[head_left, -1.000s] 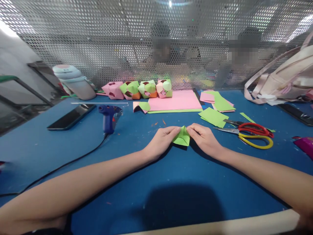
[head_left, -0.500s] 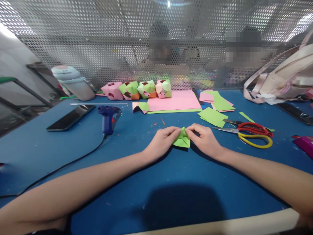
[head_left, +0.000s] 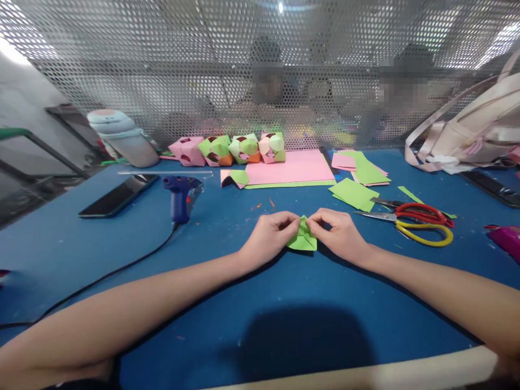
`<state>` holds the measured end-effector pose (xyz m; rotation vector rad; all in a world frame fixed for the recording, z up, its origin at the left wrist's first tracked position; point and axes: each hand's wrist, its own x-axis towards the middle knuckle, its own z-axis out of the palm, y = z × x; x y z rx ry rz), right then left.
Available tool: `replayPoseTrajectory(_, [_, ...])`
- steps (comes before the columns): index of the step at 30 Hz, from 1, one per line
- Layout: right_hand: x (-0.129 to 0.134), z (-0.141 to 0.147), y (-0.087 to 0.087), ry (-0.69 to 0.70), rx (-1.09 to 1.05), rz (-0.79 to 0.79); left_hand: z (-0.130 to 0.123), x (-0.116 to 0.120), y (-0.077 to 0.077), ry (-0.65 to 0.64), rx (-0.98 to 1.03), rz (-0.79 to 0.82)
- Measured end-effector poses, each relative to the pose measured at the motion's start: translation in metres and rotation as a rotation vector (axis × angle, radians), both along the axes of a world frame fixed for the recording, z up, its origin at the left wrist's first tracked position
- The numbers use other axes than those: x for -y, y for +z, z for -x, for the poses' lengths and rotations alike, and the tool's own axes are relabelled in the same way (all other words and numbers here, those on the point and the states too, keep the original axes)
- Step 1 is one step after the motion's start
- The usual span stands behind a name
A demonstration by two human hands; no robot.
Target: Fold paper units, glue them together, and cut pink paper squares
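A small folded piece of green paper (head_left: 303, 241) is held between both hands just above the blue table (head_left: 227, 303). My left hand (head_left: 270, 235) pinches its upper left side between thumb and fingers. Opposite it, my right hand (head_left: 337, 233) pinches the upper right side. The paper's lower part spreads flat towards me, and creases show in its middle. My fingers hide its side edges.
A blue glue gun (head_left: 179, 200) stands left with its cable, beside a phone (head_left: 117, 196). Folded paper shapes (head_left: 217, 150) and pink sheets (head_left: 288, 167) lie at the back. Right are green squares (head_left: 354, 194), red scissors (head_left: 424, 213), yellow scissors (head_left: 424, 232) and a bag (head_left: 467, 127).
The green paper has come slightly towards me, its top now lower between my fingers. My right fingertips have shifted a little to the left.
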<state>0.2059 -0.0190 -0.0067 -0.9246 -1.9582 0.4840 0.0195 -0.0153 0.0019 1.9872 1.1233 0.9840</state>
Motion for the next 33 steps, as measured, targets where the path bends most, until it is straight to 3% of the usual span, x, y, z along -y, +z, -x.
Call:
replayPoseTrajectory(23, [0.0010,-0.0016,-0.0007,0.073,0.023,-0.069,0.0011,-0.0003,0.0024,-0.112,0.021,-0.022])
replayPoseTrajectory(33, [0.0003,0.0001,0.0010,0.072,0.060,0.020,0.0018,0.0055,0.0027,-0.034,0.000,-0.153])
